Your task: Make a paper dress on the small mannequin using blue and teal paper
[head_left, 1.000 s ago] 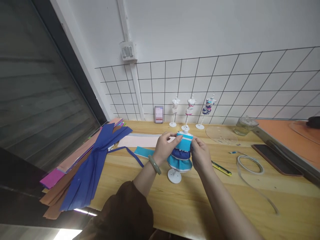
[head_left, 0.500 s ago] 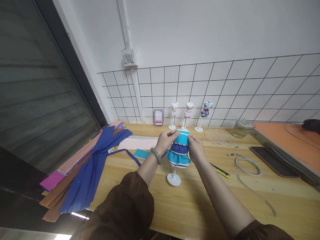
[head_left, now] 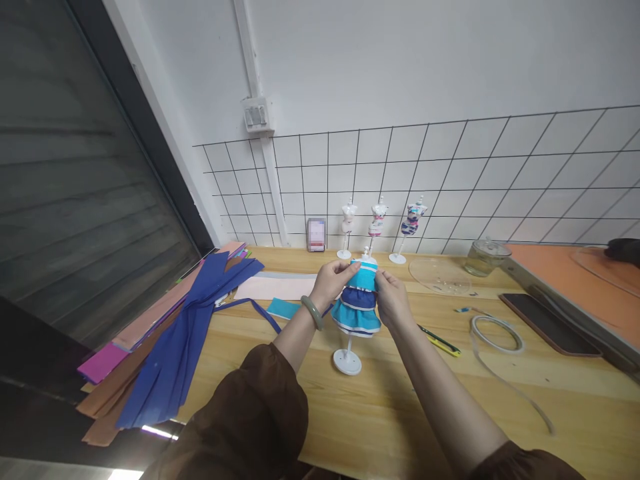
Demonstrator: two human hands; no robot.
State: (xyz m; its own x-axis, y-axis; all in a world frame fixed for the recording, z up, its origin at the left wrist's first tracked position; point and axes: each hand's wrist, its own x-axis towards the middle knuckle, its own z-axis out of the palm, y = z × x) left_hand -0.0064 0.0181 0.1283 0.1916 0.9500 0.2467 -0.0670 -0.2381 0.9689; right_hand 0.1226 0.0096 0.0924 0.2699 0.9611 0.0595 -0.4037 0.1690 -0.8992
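- My left hand (head_left: 329, 285) and right hand (head_left: 395, 299) pinch the light-blue band (head_left: 363, 275) by its sides, fingertips nearly closed, against the small dress form (head_left: 347, 362), mid-desk (head_left: 360, 413).
- I judge I'm fitting it; adjusting calls for even tension.
- More of the form's neck shows than a second ago.
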